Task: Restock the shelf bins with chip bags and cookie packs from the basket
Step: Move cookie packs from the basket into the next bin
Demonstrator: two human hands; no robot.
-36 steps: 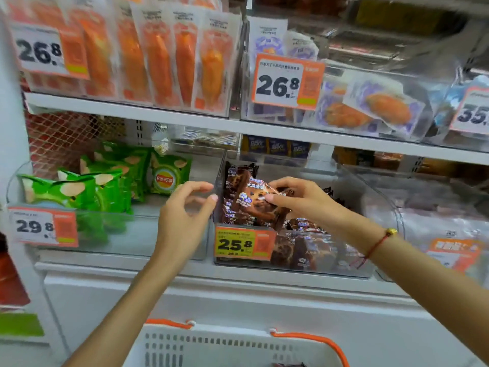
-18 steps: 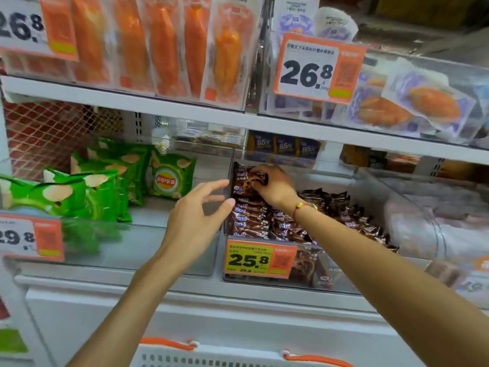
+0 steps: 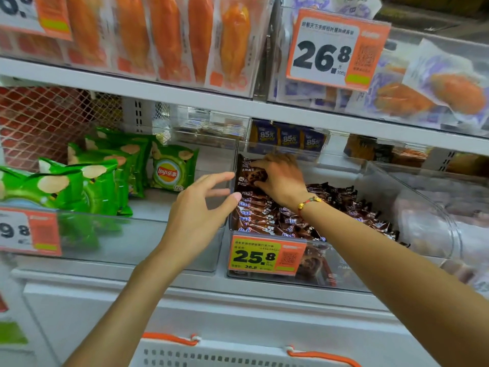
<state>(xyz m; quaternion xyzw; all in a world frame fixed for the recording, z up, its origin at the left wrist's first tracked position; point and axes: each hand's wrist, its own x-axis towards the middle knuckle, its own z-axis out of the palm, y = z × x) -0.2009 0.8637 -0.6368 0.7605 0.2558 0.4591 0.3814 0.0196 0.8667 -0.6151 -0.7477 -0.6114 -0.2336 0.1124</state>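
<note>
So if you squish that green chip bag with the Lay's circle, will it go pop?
Probably not from a gentle squeeze. The Lay's chip bag looks puffed with air, so it is likely light and springy. Its shiny film may be slippery, and it leans on the other green bags, so a push could tip it.

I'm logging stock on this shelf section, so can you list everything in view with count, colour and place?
chip bags: several, green, left clear bin, middle shelf
cookie packs: many, brown, centre bin
cookie pack: one, brown, held at the bin's back left
25.8 price tag: one, yellow-orange, centre bin front
orange snack packs: a row, top shelf left
26.8 price tag: one, orange-white, top right
basket: one, white, orange handles, bottom
left hand: open, beside the centre bin
right hand: grips the cookie pack
</note>
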